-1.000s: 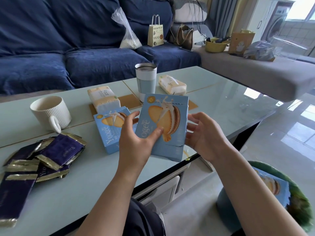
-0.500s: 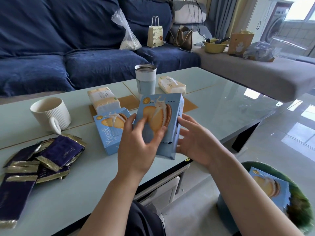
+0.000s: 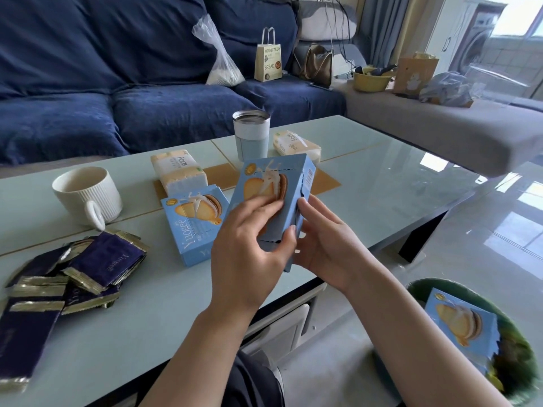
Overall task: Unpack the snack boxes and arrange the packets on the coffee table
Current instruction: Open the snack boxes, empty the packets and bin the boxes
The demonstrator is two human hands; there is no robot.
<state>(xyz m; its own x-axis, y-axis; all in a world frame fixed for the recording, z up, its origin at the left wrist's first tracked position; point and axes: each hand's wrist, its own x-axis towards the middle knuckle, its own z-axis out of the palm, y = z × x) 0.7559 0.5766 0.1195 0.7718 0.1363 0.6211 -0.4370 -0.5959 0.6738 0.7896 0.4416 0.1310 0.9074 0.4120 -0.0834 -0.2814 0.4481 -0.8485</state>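
Note:
I hold a light blue snack box (image 3: pixel 293 183) upright above the near edge of the coffee table (image 3: pixel 382 183). My left hand (image 3: pixel 249 248) grips its front face, thumb curled at the perforated strip on its right edge. My right hand (image 3: pixel 320 248) cups the box's side and back. A second blue box (image 3: pixel 191 221) lies flat on the table just left of my hands. Several dark purple packets (image 3: pixel 88 268) with gold ends lie in a loose pile at the table's left.
A white ribbed mug (image 3: pixel 88 195), a steel-rimmed tumbler (image 3: pixel 251 133) and two tissue packs (image 3: pixel 177 171) (image 3: pixel 295 143) stand behind the boxes. A green bin (image 3: pixel 517 348) at lower right holds an empty blue box (image 3: pixel 461 321). A blue sofa (image 3: pixel 147 83) runs behind.
The held box has turned, its narrow right side now facing me more. My left thumb has slid to the perforated edge and my right hand has closed in against the box's side.

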